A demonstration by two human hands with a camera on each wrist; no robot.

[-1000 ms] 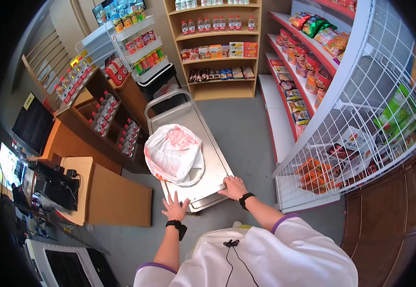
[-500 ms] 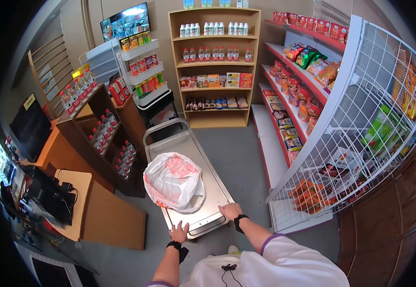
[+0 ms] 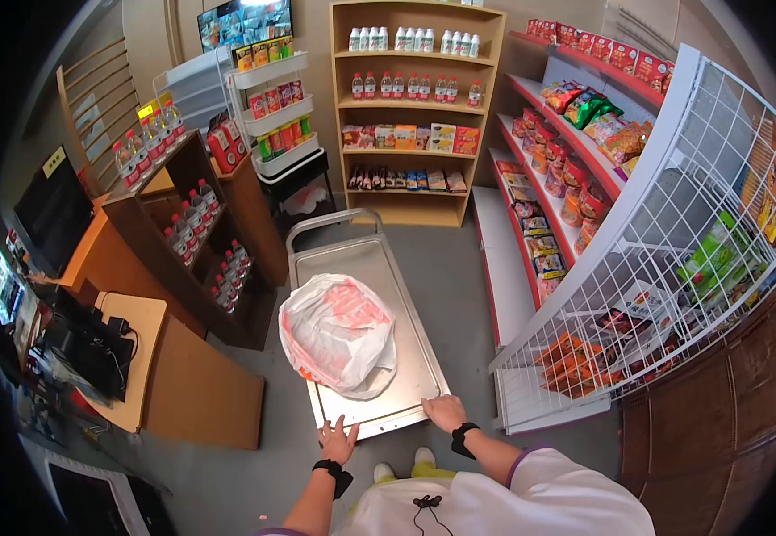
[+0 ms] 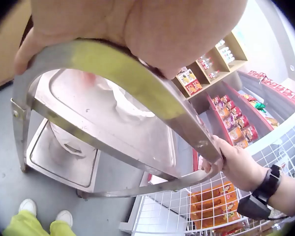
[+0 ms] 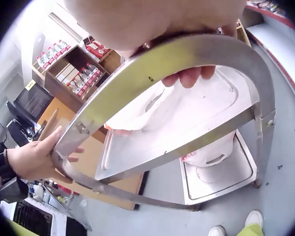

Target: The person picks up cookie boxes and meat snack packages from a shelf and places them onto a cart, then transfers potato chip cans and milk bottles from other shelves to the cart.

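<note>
A stainless-steel trolley [image 3: 411,310] stands in front of the person, with a curved handle at each end. My left hand [image 3: 337,444] rests on the left part of the near handle [image 4: 108,59], fingers spread and fairly straight across it. My right hand [image 3: 446,414] grips the right part of that handle; its fingertips [image 5: 189,77] show curled below the bar in the right wrist view. A white plastic bag with red print [image 3: 338,335] lies on the top tray, its mouth bunched open. On the lower tray sits another white bag [image 5: 210,151], partly hidden by the upper deck.
A wooden shelf [image 3: 406,207] with bottles and boxed goods stands ahead. Snack shelves [image 3: 553,174] and a white wire rack [image 3: 602,313] line the right. At left are a brown bottle shelf [image 3: 250,308] and a wooden desk [image 3: 205,384]. Grey floor [image 3: 446,268] runs along the trolley's right side.
The head view has tilted up, then shifted slightly, so more of the shelves shows. Both shoes have come into view beside the trolley. Both hands stay on the handle.
</note>
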